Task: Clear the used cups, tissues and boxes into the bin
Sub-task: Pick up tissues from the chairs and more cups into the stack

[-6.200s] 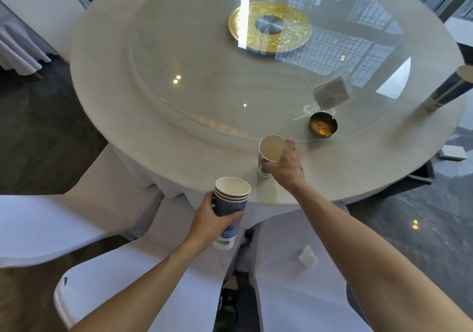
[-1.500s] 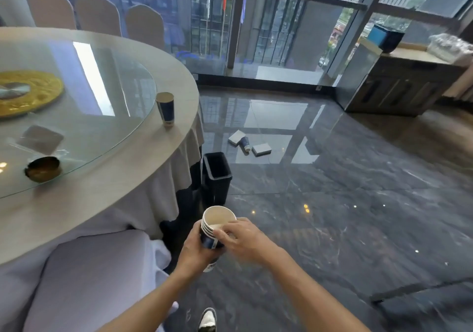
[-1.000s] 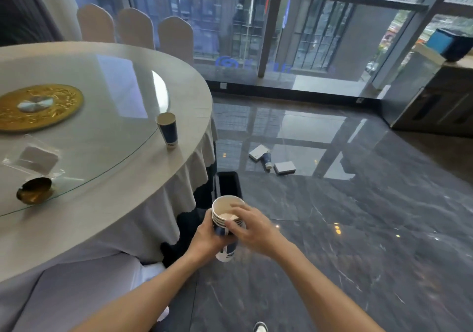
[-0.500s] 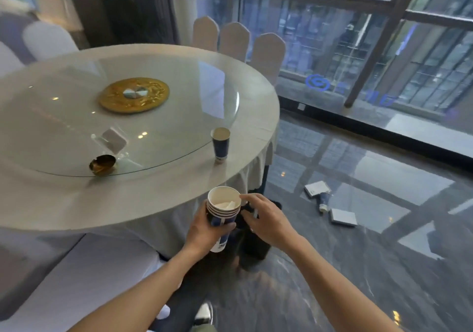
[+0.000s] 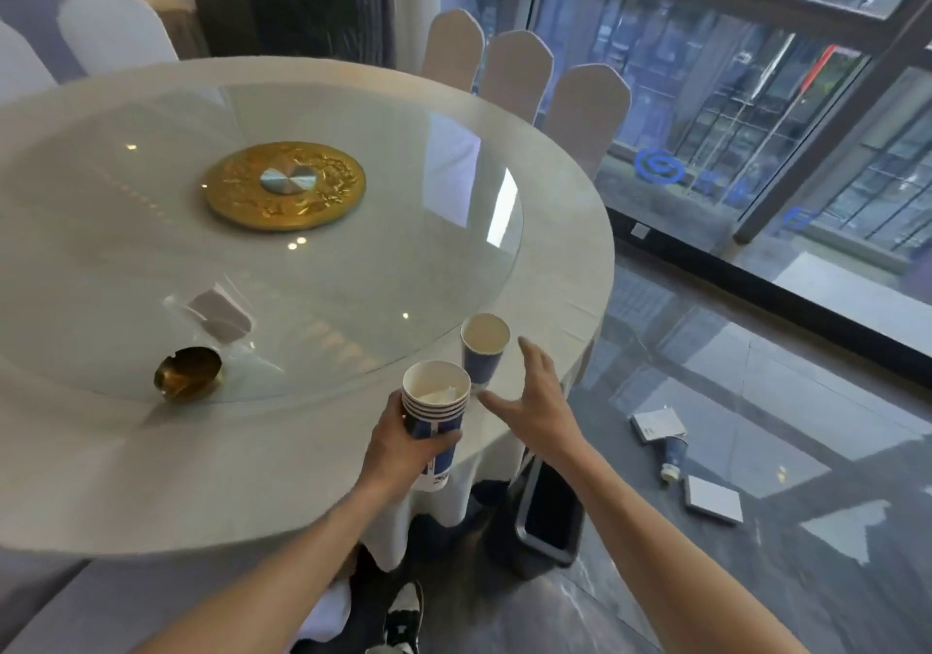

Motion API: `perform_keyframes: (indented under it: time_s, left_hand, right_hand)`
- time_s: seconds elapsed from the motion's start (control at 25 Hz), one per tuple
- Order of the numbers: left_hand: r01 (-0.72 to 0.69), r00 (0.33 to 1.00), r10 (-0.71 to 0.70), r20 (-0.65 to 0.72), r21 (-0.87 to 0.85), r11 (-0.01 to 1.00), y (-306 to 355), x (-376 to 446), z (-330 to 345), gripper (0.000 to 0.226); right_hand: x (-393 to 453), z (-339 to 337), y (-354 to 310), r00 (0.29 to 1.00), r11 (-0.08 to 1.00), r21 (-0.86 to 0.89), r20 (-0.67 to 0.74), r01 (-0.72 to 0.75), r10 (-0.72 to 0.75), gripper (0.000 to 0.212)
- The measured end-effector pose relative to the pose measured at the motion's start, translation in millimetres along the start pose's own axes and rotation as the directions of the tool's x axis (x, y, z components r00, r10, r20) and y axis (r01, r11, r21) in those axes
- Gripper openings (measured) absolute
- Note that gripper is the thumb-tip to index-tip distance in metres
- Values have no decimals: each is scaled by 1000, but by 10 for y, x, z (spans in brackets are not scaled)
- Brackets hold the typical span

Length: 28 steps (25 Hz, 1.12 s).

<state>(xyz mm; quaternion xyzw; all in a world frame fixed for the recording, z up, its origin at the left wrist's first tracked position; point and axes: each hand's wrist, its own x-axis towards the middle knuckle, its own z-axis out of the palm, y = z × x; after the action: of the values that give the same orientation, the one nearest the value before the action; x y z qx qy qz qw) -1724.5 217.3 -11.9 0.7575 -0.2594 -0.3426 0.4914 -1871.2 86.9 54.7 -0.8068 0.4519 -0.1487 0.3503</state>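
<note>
My left hand (image 5: 403,444) grips a stack of several blue and white paper cups (image 5: 436,411) with a crumpled tissue in the top one. A single blue paper cup (image 5: 484,348) stands upright near the edge of the round table (image 5: 565,260). My right hand (image 5: 537,401) is spread with straight fingers just right of that cup, a little apart from it, holding nothing. A dark bin (image 5: 547,517) stands on the floor beside the tablecloth, under my right forearm. On the floor to the right lie two white boxes (image 5: 658,424) (image 5: 713,499) and a fallen blue cup (image 5: 673,457).
A glass turntable (image 5: 454,260) with a gold centre disc (image 5: 285,184) covers the table. On it sit a gold ashtray (image 5: 189,373) and a clear card holder (image 5: 219,308). White-covered chairs (image 5: 519,73) stand behind the table; glass windows (image 5: 756,99) run along the right.
I have walked round the table towards the lone cup. My right hand left the stack's rim and now reaches out beside that cup. The left hand still carries the stack.
</note>
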Motion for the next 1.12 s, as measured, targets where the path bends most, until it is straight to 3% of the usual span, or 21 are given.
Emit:
perform_keyframes:
  time_s: [0.28,0.52,0.68,1.12]
  left_hand:
    - [44,999,-44,0,11,999,209,876,-147,76]
    - [102,994,-101,-33,28,994,144,1063,-130,79]
    - [103,993,-101,-66,24,994,224,1203,-224,81]
    - [-121,991,114,-70,-103,987,1016,1494,93,81]
  right_hand:
    - [974,190,124,983,983,42,38,-179,178,129]
    - [1254,446,323,962,960,94,99,-264,255,126]
    - [1398,519,362,961,952,141,94,-271,259,105]
    - [1038,211,564,971,976,16,108,-216,213,98]
